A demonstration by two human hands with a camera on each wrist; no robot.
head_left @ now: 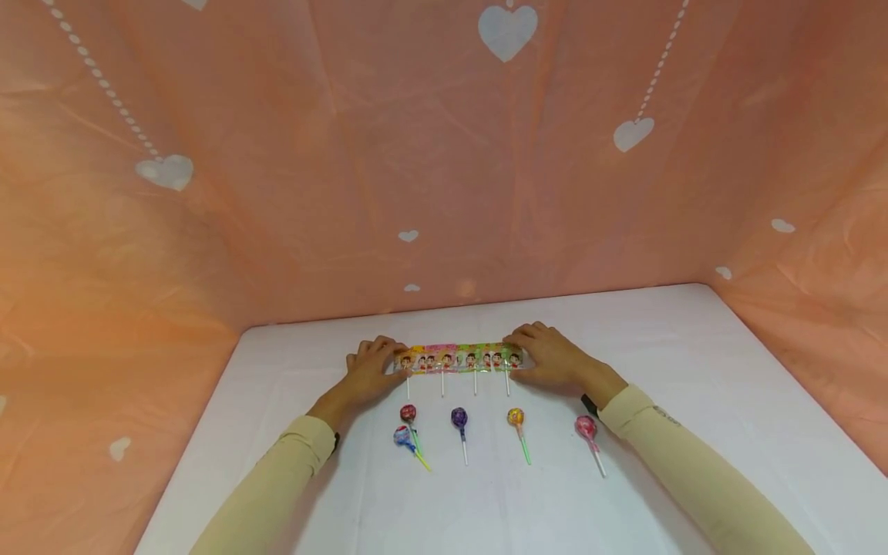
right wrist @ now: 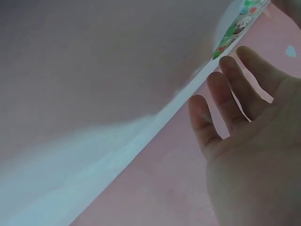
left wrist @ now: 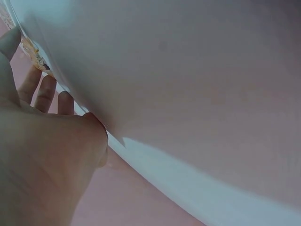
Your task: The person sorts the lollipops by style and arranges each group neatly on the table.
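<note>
Step in hand: left hand [head_left: 368,368] and right hand [head_left: 548,356] pinch ends of lollipop strip [head_left: 459,359], 12 o'clock of loose lollipops [head_left: 459,420]. Next move likely needs steady two-handed grip.

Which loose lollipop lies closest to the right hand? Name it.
The pink-wrapped lollipop, at the far right of the row on the white table. It lies just beside the right wrist, while the yellow, purple, red and blue ones lie further left.
</note>
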